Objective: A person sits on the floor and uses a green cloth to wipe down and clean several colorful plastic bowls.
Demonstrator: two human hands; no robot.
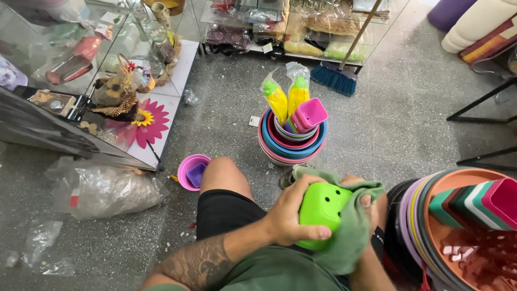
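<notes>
My left grip (pixel 291 215) is closed around a lime-green square plastic pot (pixel 321 211), held over my lap beside my bare knee (pixel 223 172); my right grip (pixel 362 200) presses a green cloth (pixel 350 231) against the pot's far side, fingers closed in its folds. I judge wiping under way on this pot. At right, a stack of round basins (pixel 414 215) holds nested square pots (pixel 474 202). On the floor (pixel 393 118) ahead stand coloured bowls (pixel 291 145) with a pink pot (pixel 311 114); whether those are already wiped I cannot tell.
</notes>
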